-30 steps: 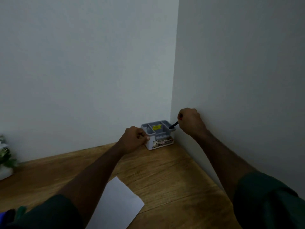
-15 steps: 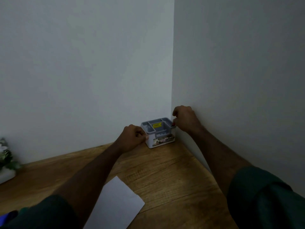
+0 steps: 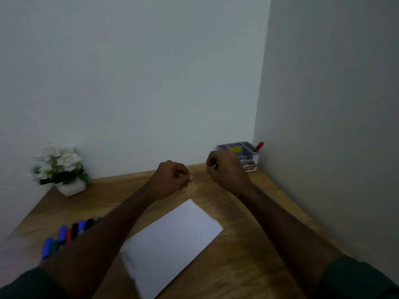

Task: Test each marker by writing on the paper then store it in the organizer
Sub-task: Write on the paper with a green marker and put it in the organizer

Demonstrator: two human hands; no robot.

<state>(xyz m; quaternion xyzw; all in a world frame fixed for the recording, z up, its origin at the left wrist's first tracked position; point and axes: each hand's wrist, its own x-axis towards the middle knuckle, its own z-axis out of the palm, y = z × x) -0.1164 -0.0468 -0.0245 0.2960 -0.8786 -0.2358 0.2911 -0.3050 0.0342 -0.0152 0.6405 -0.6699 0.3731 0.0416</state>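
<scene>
- head view: the left hand is seen curled into a fist above the worktop, and nothing is held in it.
- the right hand is curled too, in front of the organizer; whether something is held cannot be told.
- a red marker is stood in the organizer's right part, in the corner.
- the paper is laid between the arms.
- more markers are laid at the left.
- white flowers in a pot are set by the wall.

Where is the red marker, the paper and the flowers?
red marker (image 3: 258, 146), head view, on its red cap sticking out of the organizer.
paper (image 3: 172, 240), head view, on the sheet's middle.
flowers (image 3: 57, 160), head view, on the white blooms.
</scene>
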